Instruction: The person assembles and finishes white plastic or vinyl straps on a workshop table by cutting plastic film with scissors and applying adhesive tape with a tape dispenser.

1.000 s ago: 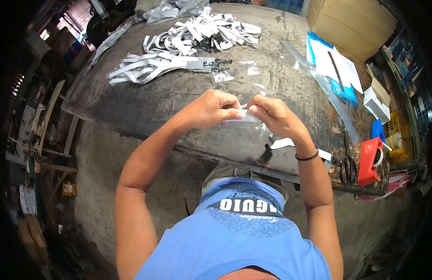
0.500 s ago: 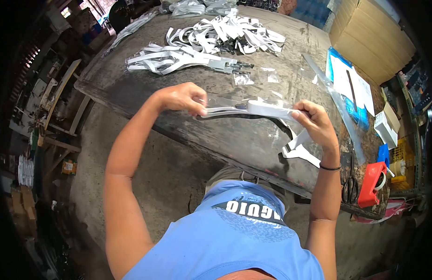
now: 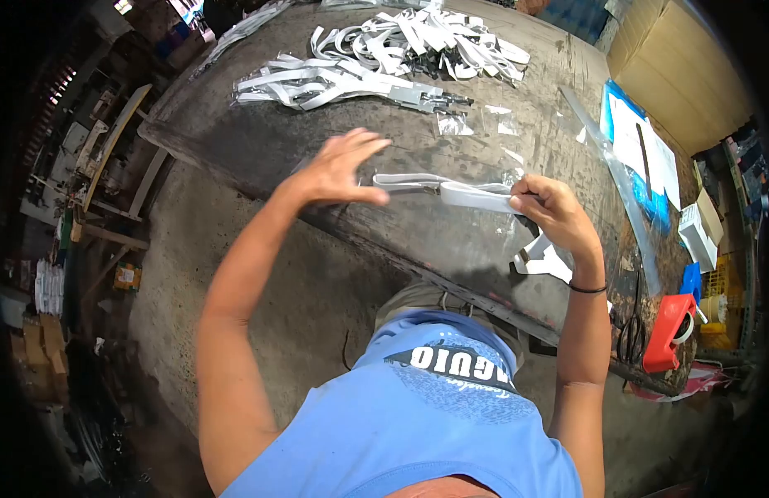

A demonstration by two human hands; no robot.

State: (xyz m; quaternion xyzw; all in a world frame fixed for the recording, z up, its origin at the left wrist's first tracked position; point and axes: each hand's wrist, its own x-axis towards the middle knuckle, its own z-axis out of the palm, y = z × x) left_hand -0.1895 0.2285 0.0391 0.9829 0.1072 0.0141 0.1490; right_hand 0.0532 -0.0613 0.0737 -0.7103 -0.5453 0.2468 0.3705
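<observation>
A white strap [image 3: 476, 197], folded into loops and seemingly inside a clear plastic bag, stretches over the dark worktable between the hands. My right hand [image 3: 553, 209] pinches its right end, thumb against fingers. At the strap's left end, my left hand [image 3: 341, 170] has its fingers spread and holds nothing. Another white strap [image 3: 544, 259] lies on the table below my right wrist. Beyond the hands sit a bundle of bagged white straps [image 3: 318, 87] and a larger tangled pile of white straps [image 3: 418, 41].
At the right stand a red tape dispenser [image 3: 670, 334], black scissors [image 3: 631, 332], a small white box [image 3: 698, 235] and a large cardboard box [image 3: 679, 75]. Papers [image 3: 650, 162] on blue plastic lie near a long clear strip [image 3: 617, 183]. Small plastic scraps [image 3: 455, 124] lie mid-table.
My left hand has let go of the left end of the strap and opened, moving slightly up. My right hand keeps its pinch. The whole view has shifted a little.
</observation>
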